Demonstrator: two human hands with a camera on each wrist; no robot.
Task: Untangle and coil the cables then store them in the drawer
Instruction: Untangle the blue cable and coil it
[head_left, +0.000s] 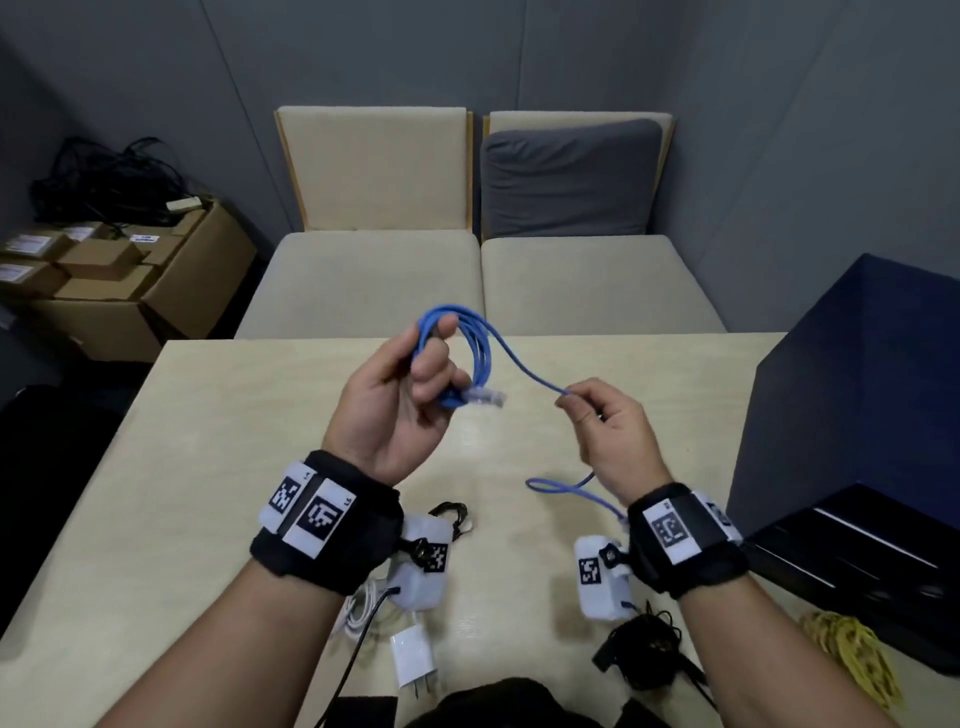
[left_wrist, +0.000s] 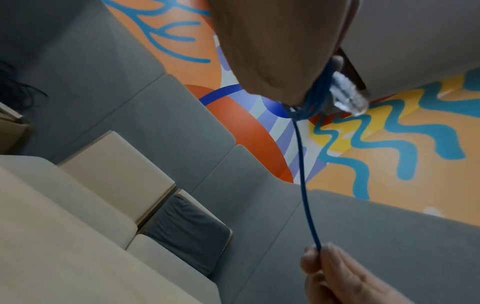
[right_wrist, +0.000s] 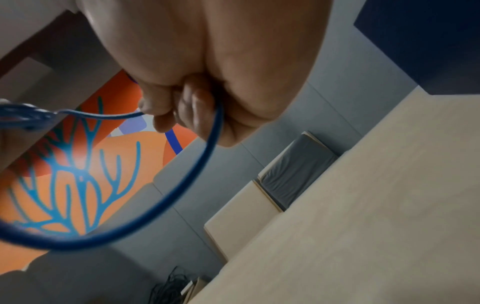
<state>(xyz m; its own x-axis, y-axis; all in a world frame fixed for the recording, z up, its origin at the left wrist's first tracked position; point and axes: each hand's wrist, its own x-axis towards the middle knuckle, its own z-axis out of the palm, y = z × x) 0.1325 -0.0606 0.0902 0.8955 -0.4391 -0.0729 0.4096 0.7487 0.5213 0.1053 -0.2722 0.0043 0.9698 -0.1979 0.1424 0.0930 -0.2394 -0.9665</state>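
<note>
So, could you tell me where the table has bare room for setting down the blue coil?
Bare: the table's left half and far strip. Crowded: the near edge, with white charger, black cable bundle and yellow cable.

wrists: black bands | white tag plates | bare forearms

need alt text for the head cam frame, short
Two hands above a light table coil a blue cable: the left hand holds the loops with a clear plug sticking out, the right hand pinches the loose strand. A white charger, black cables and a yellow cable lie near the table's front edge.
</note>
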